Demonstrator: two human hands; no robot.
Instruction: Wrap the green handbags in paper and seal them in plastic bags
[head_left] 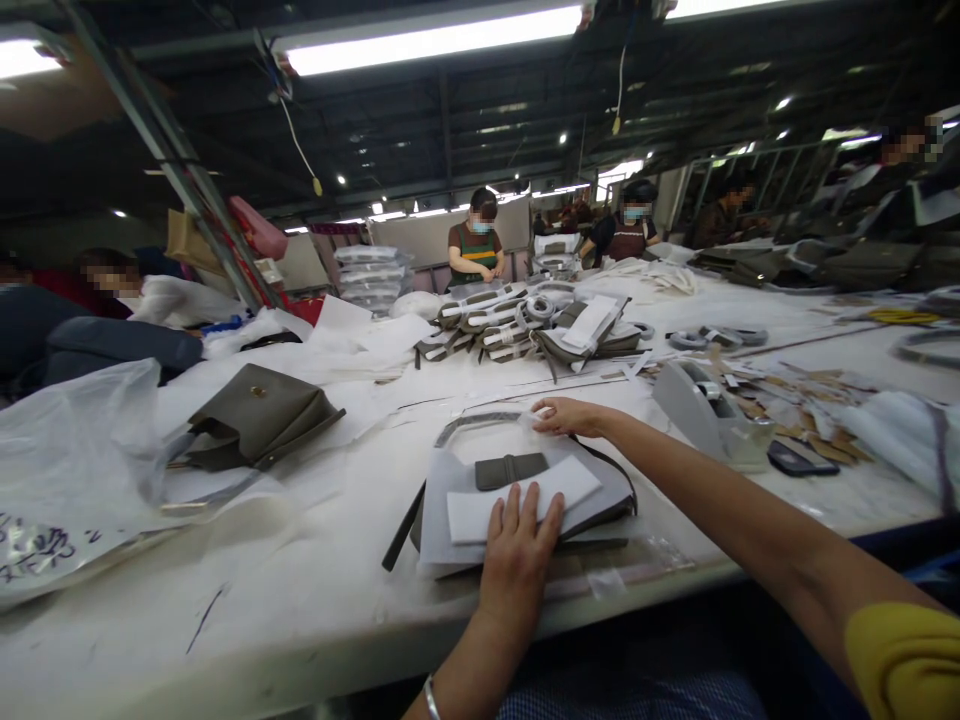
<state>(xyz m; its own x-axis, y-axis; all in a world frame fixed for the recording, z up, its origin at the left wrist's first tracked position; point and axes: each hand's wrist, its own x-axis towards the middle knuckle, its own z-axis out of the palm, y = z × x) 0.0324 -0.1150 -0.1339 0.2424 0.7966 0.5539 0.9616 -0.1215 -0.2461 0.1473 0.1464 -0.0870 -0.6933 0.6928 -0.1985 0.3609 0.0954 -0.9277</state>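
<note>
A grey handbag lies flat on the white table in front of me, partly wrapped in pale paper. My left hand rests flat on it, fingers stretched over a white paper strip. My right hand reaches to the bag's curved, wrapped handle and pinches a bit of white wrapping at its right end. A dark strap trails off the bag's left side.
Another grey bag and clear plastic bags lie at left. A tape dispenser and a phone sit at right. A pile of wrapped bags stands mid-table. Several people work along the far and side edges.
</note>
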